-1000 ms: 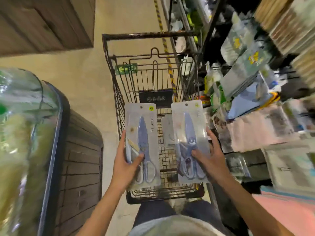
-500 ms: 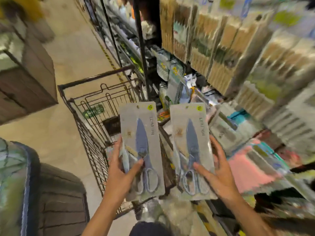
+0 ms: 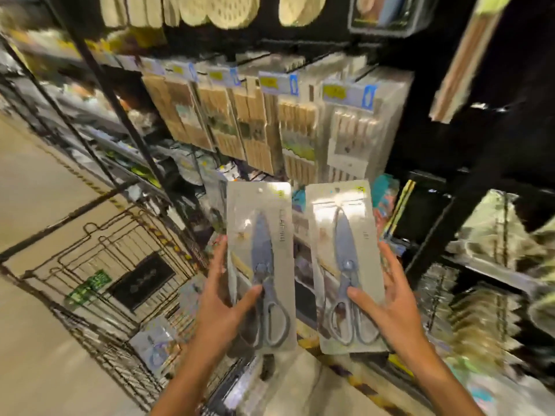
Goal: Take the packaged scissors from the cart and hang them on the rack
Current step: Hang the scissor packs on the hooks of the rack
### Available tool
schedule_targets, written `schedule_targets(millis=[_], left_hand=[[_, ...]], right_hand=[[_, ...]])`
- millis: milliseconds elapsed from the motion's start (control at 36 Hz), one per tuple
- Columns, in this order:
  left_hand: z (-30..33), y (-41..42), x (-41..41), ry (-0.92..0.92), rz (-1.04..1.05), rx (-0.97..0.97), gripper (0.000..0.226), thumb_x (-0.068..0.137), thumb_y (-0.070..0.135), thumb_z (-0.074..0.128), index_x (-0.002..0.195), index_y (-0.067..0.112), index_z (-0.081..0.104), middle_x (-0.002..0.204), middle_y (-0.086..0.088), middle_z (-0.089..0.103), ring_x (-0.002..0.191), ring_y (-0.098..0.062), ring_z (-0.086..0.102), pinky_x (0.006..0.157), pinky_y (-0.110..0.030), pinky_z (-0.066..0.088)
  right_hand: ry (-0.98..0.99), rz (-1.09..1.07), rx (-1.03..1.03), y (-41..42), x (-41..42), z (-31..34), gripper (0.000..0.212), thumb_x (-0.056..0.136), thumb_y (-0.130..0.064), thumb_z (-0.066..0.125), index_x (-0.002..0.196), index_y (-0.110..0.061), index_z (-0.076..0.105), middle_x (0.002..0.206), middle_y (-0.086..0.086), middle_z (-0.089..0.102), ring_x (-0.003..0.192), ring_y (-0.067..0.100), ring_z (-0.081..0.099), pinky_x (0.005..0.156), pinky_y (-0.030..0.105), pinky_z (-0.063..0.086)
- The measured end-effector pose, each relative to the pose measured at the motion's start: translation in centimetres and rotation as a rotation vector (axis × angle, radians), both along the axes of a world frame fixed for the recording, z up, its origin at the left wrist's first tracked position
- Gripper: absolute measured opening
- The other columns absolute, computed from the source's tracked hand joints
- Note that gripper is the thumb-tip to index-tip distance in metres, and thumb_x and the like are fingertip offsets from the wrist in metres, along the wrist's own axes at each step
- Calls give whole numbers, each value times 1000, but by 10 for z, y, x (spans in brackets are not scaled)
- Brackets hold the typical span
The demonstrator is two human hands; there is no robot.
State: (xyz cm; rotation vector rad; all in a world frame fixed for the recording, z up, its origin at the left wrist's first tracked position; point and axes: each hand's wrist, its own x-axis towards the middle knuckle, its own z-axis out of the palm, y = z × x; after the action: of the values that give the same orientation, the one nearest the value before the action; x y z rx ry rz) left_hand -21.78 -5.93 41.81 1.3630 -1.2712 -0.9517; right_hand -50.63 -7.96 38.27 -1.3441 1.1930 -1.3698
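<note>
Since a second ago the view has been swung up from the cart toward the rack, and both packs have been raised with it in front of the hanging goods.

Vertical grey lettering is printed on each card beside the blade, but it is too blurred to be read; a small yellow sticker is seen at each card's top right corner. Yellow and blue price tags are fixed above the hanging rows, their writing illegible. A green label and a dark plate are carried on the cart's front panel, also unreadable.

Two packs are held up: the left scissors pack and the right scissors pack, each containing one pair of grey scissors, points up. One further pack is seen lying in the cart.

The left hand is closed on the lower edge of its pack, thumb laid across the front over the handles, fingers behind. The right hand grips its pack likewise, thumb on the front, fingers extended up the card's right edge. Both forearms are stretched forward, the packs held upright, side by side, not touching.
</note>
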Motion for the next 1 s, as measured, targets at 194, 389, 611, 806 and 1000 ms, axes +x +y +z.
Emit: schedule_targets(millis=[194,389,611,806,1000], left_hand=[[1,-11,-24,39,-211,-91,99,75,51,83,155,60,26,166,17,33,153,-18,37,118,-59,39],[1,2,-74,62,-392,-154,92,82,43,82,154,62,28,160,34,34,143,9,40,108,-25,50],[33,40,-149,166,-575,-130,95,77,32,81,149,67,30,165,19,34,149,-7,41,120,-54,39],[65,70,-225,182,-640,-231,94,80,27,80,149,66,30,163,14,41,149,-16,43,120,-55,39],[93,102,-306,209,-687,-331,93,80,31,81,151,64,31,159,26,41,145,-10,47,114,-56,45]], right_hand=[[55,-194,-22,59,-32,23,92,83,-21,84,154,-49,31,146,-25,53,129,4,59,93,20,56],[172,-378,-6,142,-70,42,91,86,-28,81,155,-50,26,155,-22,43,137,6,52,105,33,54],[209,-539,-37,221,-121,69,92,85,-33,83,154,-53,26,153,-23,45,133,2,54,98,21,54],[225,-609,-120,264,-180,98,94,79,-48,83,153,-55,26,153,-28,42,131,-3,53,90,13,53],[229,-640,-206,309,-253,116,91,86,-39,82,156,-51,25,155,-33,36,132,-10,49,91,9,51]])
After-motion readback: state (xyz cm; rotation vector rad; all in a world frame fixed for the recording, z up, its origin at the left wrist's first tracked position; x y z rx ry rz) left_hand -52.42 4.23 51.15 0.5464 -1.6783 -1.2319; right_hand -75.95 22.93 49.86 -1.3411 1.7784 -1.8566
